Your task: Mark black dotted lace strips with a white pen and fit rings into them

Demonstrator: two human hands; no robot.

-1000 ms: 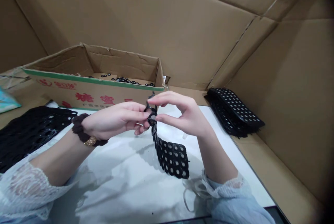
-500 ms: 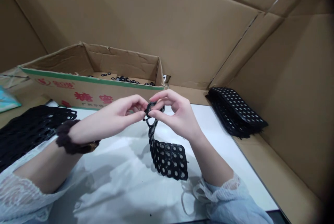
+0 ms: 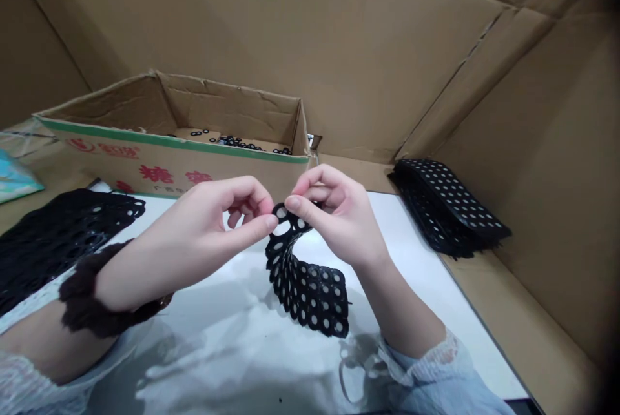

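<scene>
A black perforated strip (image 3: pixel 310 295), made of rows of round holes, curves up from the white tabletop (image 3: pixel 227 344) to my fingers. My left hand (image 3: pixel 227 221) pinches its raised top edge between thumb and forefinger, beside a larger opening in the strip. On the other side my right hand (image 3: pixel 334 212) pinches the same edge with thumb and fingers. The fingertips of both hands are close together. The strip's lower end rests on the table.
Behind my hands stands an open cardboard box (image 3: pixel 121 157) with small black rings (image 3: pixel 242 142) inside. Black perforated sheets (image 3: pixel 53 234) lie at the left, and a folded stack (image 3: pixel 450 208) of them at the right. Cardboard walls (image 3: pixel 271 21) enclose the table.
The raised end of the strip has turned, so more of its holed face shows. My hands have shifted slightly, the left forearm lower and the right hand a little to the right.
</scene>
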